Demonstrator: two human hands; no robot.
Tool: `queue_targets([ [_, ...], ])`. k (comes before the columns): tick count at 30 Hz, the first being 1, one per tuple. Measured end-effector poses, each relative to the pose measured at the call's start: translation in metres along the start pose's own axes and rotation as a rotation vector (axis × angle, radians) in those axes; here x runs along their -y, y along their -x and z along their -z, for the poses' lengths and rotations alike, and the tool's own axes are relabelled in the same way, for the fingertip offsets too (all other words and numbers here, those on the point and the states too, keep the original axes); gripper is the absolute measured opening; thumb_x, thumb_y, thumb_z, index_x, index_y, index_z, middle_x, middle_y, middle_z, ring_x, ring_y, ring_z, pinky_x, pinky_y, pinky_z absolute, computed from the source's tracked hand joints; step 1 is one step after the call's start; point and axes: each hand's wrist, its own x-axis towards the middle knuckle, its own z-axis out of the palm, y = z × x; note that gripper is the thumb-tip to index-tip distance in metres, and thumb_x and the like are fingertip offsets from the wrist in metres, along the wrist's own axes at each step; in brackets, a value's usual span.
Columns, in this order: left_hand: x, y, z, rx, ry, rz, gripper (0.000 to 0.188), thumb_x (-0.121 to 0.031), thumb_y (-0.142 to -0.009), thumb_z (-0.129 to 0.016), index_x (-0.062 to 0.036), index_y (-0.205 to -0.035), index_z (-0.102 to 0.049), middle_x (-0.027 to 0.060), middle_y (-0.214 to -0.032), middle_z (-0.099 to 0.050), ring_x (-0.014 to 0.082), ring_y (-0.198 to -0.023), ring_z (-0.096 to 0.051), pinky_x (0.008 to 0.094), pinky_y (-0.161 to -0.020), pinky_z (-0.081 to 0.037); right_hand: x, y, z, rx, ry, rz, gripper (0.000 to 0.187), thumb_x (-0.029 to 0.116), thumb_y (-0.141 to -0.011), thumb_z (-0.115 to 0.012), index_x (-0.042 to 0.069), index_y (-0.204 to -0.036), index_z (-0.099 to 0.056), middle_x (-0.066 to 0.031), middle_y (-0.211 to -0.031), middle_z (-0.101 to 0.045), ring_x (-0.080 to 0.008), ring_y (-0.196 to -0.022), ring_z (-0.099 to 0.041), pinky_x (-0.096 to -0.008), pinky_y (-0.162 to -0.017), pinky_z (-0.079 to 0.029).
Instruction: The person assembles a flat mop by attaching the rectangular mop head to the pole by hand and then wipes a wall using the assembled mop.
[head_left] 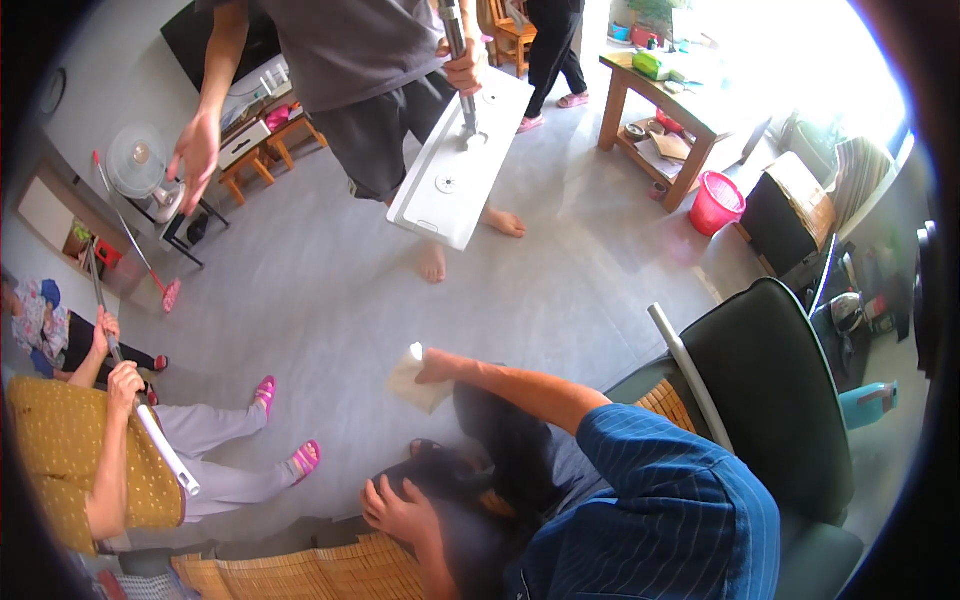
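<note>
My right hand (pixel 435 366), reaching out from a blue striped sleeve, is closed on a cream flat piece (pixel 418 388), like paper or cloth. One end of it shows a white edge. I cannot tell its exact kind. Lower down, my left hand (pixel 402 512) is over my dark-clothed leg with its fingers apart and bent, holding nothing. In front of me a standing person grips the pole of a flat mop, its wide white head (pixel 460 160) raised above the floor. At the left, a person in a mustard top holds a grey and white pole (pixel 150 420) with both hands.
A black chair (pixel 760 380) with a pale tube arm stands close at right. Bamboo matting (pixel 310 570) lies below my left hand. Farther off are a wooden table (pixel 650 90), a pink basket (pixel 717 203), a fan (pixel 140 160) and a pink-headed broom (pixel 171 294). Other people stand behind.
</note>
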Motion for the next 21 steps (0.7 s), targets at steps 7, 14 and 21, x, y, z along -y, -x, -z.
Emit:
queue_targets([
  [7,-0.007,-0.002,0.000,-0.001,0.006,-0.010,0.037,-0.022,-0.082,-0.071,-0.0025,-0.112,-0.065,0.0158,-0.131,-0.055,0.0367,-0.127,-0.049,0.0554,-0.106,-0.035,-0.015,-0.007,0.003,-0.004,-0.028,0.044,0.044,0.025,-0.069,-0.076,0.000,-0.106,-0.073,-0.0158,-0.093,-0.073,-0.0262,-0.088,-0.070,-0.0385,-0.077,-0.055],
  [14,-0.019,-0.010,-0.005,-0.027,0.102,-0.034,0.040,-0.024,-0.081,-0.073,-0.0054,-0.114,-0.063,0.0143,-0.130,-0.053,0.0385,-0.124,-0.048,0.0574,-0.104,-0.035,-0.047,-0.007,0.027,0.077,-0.199,0.279,0.044,0.015,-0.081,-0.074,-0.002,-0.121,-0.064,-0.0138,-0.105,-0.071,-0.0230,-0.095,-0.068,-0.0384,-0.085,-0.054],
  [21,-0.006,-0.003,-0.002,0.006,0.067,0.025,0.040,-0.026,-0.083,-0.071,-0.0067,-0.117,-0.062,0.0140,-0.134,-0.049,0.0400,-0.129,-0.045,0.0628,-0.106,-0.033,-0.018,-0.001,0.016,0.122,-0.212,0.138,0.046,0.013,-0.081,-0.074,-0.005,-0.123,-0.063,-0.0139,-0.106,-0.071,-0.0224,-0.093,-0.068,-0.0366,-0.082,-0.055],
])
